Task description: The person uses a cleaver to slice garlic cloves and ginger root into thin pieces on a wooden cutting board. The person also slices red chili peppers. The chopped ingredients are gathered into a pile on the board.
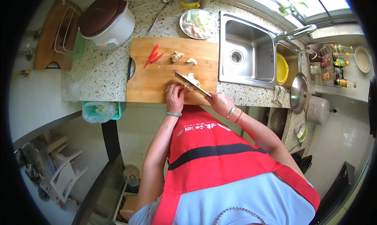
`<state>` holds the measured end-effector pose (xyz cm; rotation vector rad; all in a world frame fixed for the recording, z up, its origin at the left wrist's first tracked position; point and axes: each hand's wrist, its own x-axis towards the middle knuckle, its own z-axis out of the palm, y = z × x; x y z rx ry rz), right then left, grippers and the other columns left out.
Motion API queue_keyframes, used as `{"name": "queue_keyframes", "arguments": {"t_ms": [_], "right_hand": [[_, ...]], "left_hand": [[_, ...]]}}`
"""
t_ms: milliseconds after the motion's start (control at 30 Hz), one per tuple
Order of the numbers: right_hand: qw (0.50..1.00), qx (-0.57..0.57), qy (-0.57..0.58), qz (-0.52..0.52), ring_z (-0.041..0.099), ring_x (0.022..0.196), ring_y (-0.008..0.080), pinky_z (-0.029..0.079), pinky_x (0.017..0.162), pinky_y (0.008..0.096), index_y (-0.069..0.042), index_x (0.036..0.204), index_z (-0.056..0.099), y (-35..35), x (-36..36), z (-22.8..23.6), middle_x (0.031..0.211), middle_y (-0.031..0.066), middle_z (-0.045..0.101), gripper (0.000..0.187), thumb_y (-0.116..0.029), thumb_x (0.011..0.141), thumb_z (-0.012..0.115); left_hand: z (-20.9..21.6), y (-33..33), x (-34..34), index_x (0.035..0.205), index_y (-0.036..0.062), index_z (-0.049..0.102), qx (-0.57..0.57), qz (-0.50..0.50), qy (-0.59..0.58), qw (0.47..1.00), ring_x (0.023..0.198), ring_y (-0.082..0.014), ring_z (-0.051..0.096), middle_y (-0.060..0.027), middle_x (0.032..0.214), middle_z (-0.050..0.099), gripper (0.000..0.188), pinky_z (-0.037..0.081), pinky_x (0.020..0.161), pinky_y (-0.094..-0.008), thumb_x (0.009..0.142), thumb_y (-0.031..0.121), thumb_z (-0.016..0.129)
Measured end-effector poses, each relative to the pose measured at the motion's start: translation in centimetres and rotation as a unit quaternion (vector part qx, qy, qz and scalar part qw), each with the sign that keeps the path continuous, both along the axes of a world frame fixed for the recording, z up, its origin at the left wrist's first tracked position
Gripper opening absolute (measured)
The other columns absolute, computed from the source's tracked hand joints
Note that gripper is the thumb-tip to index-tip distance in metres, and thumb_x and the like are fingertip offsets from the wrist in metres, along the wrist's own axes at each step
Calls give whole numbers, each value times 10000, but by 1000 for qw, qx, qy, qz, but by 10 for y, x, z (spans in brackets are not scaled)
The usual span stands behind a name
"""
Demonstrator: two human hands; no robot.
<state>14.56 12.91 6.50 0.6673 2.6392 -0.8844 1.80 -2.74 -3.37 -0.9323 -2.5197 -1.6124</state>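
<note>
My right hand (pixel 220 103) grips a kitchen knife (pixel 190 82), its blade slanting up and left across the wooden cutting board (pixel 145 85). Chopped pale bits, perhaps garlic (pixel 192 79), lie along the far side of the blade. Close to the blade's near side, my left hand (pixel 174 97) rests on the board with fingers curled together. Whatever sits under those fingers is mostly hidden; small pale scraps show around them. Farther back on the board are red chili peppers (pixel 154 57), a knob of ginger (pixel 177 56) and a smaller ginger piece (pixel 191 61).
A plate of pale sliced food (pixel 198 23) stands behind the board, near a ladle (pixel 159 13). A rice cooker (pixel 108 24) is at the back left. The steel sink (pixel 249 42) adjoins on the right. A bagged green bin (pixel 100 111) hangs below the counter's front edge.
</note>
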Motion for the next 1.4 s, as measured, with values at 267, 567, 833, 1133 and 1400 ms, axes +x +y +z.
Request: {"name": "queue_keyframes", "arguments": {"t_ms": [267,567,833,1133,1400], "right_hand": [[1000,20,-17,7,647,725,432,511,660,516,-17,807,653,-10,3,-11,746,243,655,343,-318,945,561],[1000,0,-3,-5,656,769,418,519,700,499,-4,819,673,-2,-7,-19,780,253,659,360,-327,939,568],[1000,13,0,22,663,756,408,524,682,497,-26,824,693,-4,0,-9,785,231,672,351,-332,941,568],[998,33,-51,32,684,818,389,541,724,476,-25,842,692,-16,-10,-12,840,227,686,343,-327,939,562],[999,23,22,-13,660,770,404,526,697,494,-23,816,672,-12,-6,-9,814,234,672,343,-329,932,571]], "left_hand": [[-10,-1,2,783,33,579,-10,28,63,998,849,-319,574,-114,884,586,194,474,733,-412,733,36,766],[-1,-3,-3,836,17,616,-21,-18,75,997,804,-281,589,-111,892,598,146,485,690,-376,772,16,747],[-16,-5,5,794,-1,625,-5,55,15,998,714,-192,599,-96,909,588,142,497,598,-296,785,25,763],[-13,-4,5,760,22,623,-35,65,71,995,827,-313,587,-117,859,592,171,472,722,-410,720,47,788],[2,-7,2,866,7,654,-19,30,41,999,804,-279,590,-117,913,585,75,491,716,-392,812,18,704]]}}
